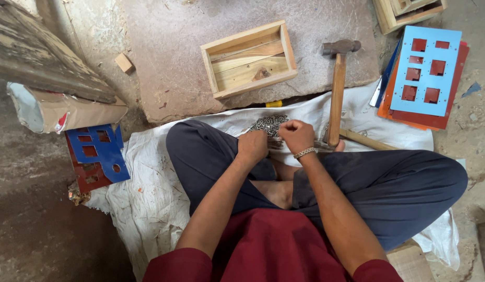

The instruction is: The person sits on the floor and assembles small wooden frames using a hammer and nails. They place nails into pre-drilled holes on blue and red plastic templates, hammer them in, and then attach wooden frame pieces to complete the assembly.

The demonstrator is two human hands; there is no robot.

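I sit cross-legged on a white sack cloth [148,193]. My left hand [253,144] and my right hand [296,136] are both curled at the near edge of a small heap of metal nails [268,124] lying on the cloth. What the fingers pinch is hidden; the right wrist wears a metal bracelet. An open wooden box frame [249,59] rests on a stone slab [174,62] just beyond the heap. A hammer [337,83] with a wooden handle lies right of my right hand, head pointing away.
Light-blue and red plastic plates with square cutouts [425,78] are stacked at the right. A dark-blue and red cutout plate [96,154] lies at the left beside a torn cardboard roll [59,110]. Another wooden frame [407,10] sits at the top right, a small wood block [124,62] top left.
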